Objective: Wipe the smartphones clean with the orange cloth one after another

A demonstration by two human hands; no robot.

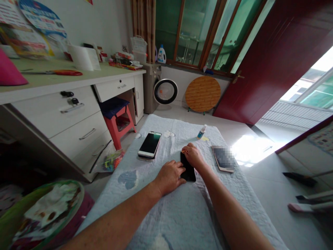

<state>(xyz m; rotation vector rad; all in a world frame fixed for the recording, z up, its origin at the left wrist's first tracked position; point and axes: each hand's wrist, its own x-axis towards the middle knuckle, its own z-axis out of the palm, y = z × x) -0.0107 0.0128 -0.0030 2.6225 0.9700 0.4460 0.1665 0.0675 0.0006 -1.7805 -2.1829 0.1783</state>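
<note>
Clearly, both hands are at work on one thing — a black phone lying flat on the pale blue cloth, near the middle of its width. The left hand rests against the phone's left side, fingers over the edge; whether it grips or merely steadies, I cannot tell. The right hand bends over the far end, fingertips bunched on a small orange bit, too hidden to identify. Leftward lies a white-framed phone — to the right, another phone, with a small bottle standing beyond the hands.
</note>
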